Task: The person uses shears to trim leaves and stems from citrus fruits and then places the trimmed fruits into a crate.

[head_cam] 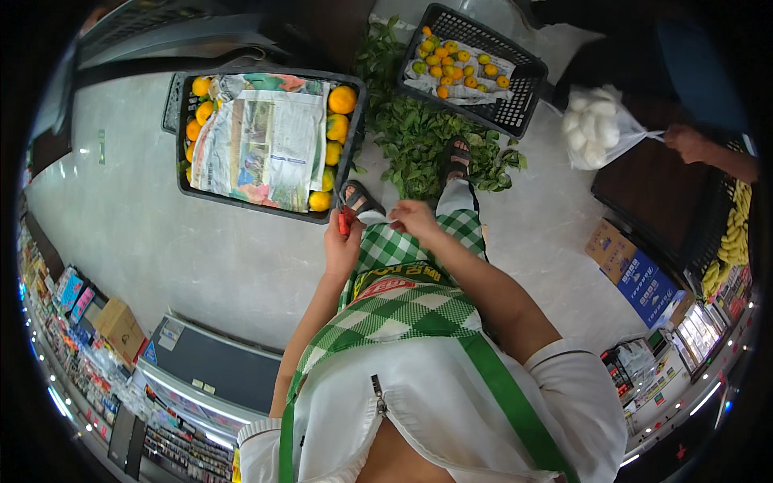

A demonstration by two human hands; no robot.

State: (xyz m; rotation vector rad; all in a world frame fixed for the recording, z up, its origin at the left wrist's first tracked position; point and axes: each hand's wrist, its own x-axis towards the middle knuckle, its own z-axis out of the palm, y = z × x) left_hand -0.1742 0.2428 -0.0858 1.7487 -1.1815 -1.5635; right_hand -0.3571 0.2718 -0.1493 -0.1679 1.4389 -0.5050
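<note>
My left hand (343, 241) grips small red-handled clippers (344, 222), their tip pointing away from me near a crate corner. Just to the right, my right hand (416, 222) is raised over my green checked apron with its fingers curled; whether something small is between them I cannot tell. A black plastic crate (253, 207) stands ahead on the left, with oranges (342, 99) along its sides and newspaper (266, 145) over the middle. Leafy green cuttings (410, 142) lie on the floor around my feet. Beyond them, a second black crate (483, 30) holds small yellow-green citrus fruits (447, 60) on paper.
At right, another person's hand (688, 143) holds a clear plastic bag (595, 127) of white round items. Cardboard banana boxes (634, 271) and bananas (724, 241) are on the right. A chest freezer (217, 362) and stocked shelves (66, 338) stand at the lower left.
</note>
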